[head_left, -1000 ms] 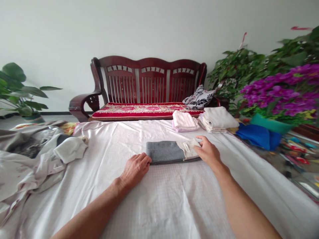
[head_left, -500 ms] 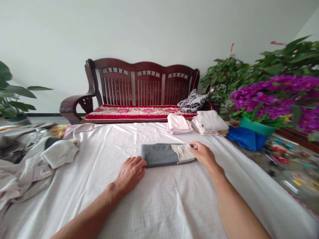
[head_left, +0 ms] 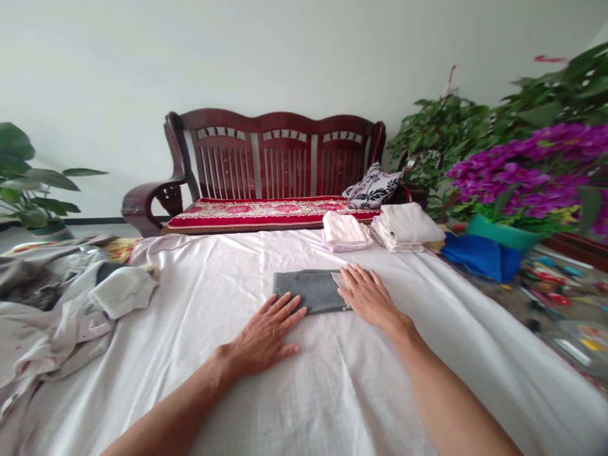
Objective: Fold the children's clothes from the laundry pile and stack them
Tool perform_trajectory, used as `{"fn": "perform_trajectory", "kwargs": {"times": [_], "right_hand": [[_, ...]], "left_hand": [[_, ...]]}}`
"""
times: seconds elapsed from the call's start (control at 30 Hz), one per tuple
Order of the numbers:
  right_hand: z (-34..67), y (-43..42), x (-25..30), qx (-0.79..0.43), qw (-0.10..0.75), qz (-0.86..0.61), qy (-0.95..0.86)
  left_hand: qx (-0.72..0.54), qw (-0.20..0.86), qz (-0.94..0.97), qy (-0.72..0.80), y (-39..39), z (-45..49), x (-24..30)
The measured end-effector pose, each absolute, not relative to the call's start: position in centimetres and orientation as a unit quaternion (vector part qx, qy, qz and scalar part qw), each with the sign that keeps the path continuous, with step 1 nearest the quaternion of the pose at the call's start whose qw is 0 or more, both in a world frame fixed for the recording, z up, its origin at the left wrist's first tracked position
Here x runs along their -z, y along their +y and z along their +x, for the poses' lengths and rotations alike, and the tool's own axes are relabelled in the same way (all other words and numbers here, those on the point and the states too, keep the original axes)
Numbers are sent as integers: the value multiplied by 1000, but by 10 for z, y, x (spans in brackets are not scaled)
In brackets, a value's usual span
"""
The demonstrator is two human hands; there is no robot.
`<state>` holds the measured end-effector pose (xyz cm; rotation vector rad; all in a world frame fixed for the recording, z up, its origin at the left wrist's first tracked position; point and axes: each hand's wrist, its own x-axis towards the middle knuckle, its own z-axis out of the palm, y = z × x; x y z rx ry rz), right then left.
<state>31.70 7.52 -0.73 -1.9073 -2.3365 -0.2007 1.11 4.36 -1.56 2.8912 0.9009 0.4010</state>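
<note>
A folded grey garment (head_left: 306, 291) with a cream patch at its right end lies flat on the white cloth (head_left: 304, 392) in front of me. My left hand (head_left: 268, 335) is open, its fingertips resting on the garment's lower left edge and the thumb on the cloth. Flat over the right end lies my right hand (head_left: 368, 294), fingers spread, hiding most of the cream patch. Neither hand grips anything.
Folded white cloths (head_left: 408, 227) and a pinkish folded stack (head_left: 346, 231) sit at the far right. Loose clothes (head_left: 71, 310) are heaped at left. Behind stands a wooden bench (head_left: 280, 158). Purple flowers (head_left: 536, 171) and a blue cloth (head_left: 479, 253) are on the right.
My right hand has let go of the garment's right end and now lies flat on it. The left hand has opened from curled fingers and spread over the lower left edge.
</note>
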Motion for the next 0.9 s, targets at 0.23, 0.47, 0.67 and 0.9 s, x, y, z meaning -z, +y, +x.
{"fn": "perform_trajectory", "kwargs": {"times": [0.23,0.47,0.67,0.9], "right_hand": [[344,84,-3,31,98,-740,-664],[354,82,-18,15,78,-810,-581],[354,84,-24,-48,63,-829,-554],[356,86,-22,-73,109,-831,-541]], "left_hand": [[-314,278,794,441,61,-1,13],[-357,452,544,611,105,10,5],[-260,410,624,612,121,24,-3],[-321,293,647,627,111,42,7]]}}
